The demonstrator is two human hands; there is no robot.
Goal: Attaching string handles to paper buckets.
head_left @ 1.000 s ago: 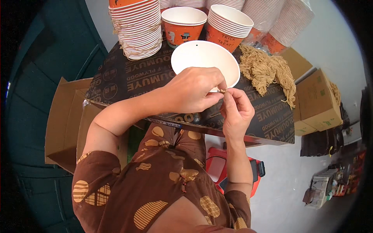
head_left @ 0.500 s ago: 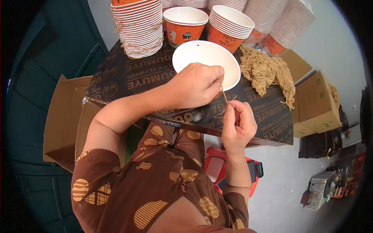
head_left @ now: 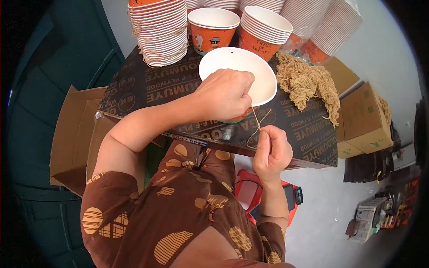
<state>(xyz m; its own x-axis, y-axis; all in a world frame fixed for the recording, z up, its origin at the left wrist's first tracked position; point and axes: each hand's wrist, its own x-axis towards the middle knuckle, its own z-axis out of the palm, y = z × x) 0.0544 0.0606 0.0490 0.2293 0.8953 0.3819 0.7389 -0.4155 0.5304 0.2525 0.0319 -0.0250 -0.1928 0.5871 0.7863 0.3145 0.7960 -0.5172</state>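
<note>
A white-lined paper bucket (head_left: 263,82) with an orange outside tilts toward me at the table's near side. A small dark hole shows by its far rim. My left hand (head_left: 227,93) is closed over the bucket's near rim, knuckles up; its fingertips are hidden. From beneath those fingers a thin tan twine (head_left: 256,117) runs down to my right hand (head_left: 273,149). That hand, lower and to the right, pinches the twine between thumb and forefinger. A loose end and a loop of twine stick out beside the pinch.
A tall stack of twine-strung paper buckets (head_left: 163,38) stands at the far left. More orange buckets (head_left: 213,38) line the back. A heap of tan twine (head_left: 306,82) lies right on the dark plywood table (head_left: 147,85). Cardboard boxes (head_left: 364,118) stand on both sides.
My right hand has moved slightly down, drawing out a longer stretch of twine from the left hand. My left hand has shifted slightly up and left, and the bucket has turned a little.
</note>
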